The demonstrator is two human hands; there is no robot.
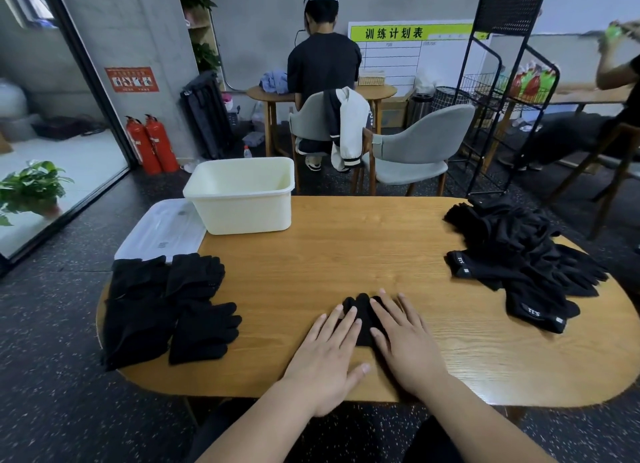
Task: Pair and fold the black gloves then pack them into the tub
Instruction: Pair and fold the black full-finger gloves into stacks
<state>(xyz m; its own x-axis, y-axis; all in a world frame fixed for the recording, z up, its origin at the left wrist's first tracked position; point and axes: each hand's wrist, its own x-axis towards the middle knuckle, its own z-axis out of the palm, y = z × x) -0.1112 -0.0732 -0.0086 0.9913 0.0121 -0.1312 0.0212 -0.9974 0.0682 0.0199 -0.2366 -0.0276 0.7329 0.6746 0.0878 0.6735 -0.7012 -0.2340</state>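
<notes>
A black glove lies flat near the front middle of the wooden table, fingers pointing away from me. My left hand and my right hand press on it with straight fingers, one on each side, hiding most of it. Several folded black glove pairs are laid out on the table's left end. A loose heap of black gloves covers the right end. The cream tub stands at the back left and looks empty.
A clear plastic lid lies left of the tub, overhanging the table edge. Two grey chairs stand behind the table, and a person sits with their back to me. A black wire rack is at the back right.
</notes>
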